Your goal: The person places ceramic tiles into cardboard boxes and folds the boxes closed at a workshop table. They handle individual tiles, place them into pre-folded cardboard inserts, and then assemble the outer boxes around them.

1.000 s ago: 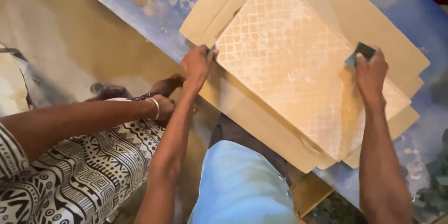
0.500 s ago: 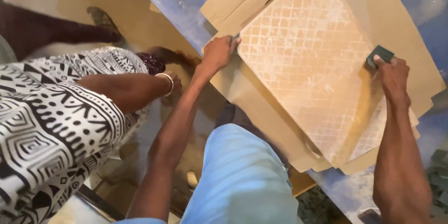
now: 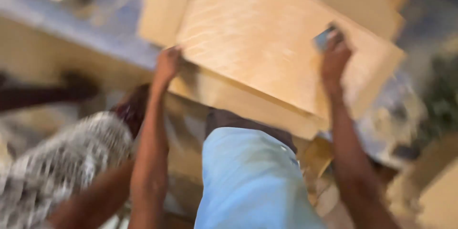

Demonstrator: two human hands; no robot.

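We steady the pale patterned panel [image 3: 257, 52], lying on boards across the bench [image 3: 109, 14], left hand [image 3: 168, 64] gripping its near corner, right hand [image 3: 335, 57] pressing a small block [image 3: 324, 38] against it, mid-rub by our reading; finger spread is blurred.

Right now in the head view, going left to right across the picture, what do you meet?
Another person's black-and-white patterned garment → left hand at the edge of the tan board → tan board → right hand pressing a small dark block on the board. The picture is blurred.
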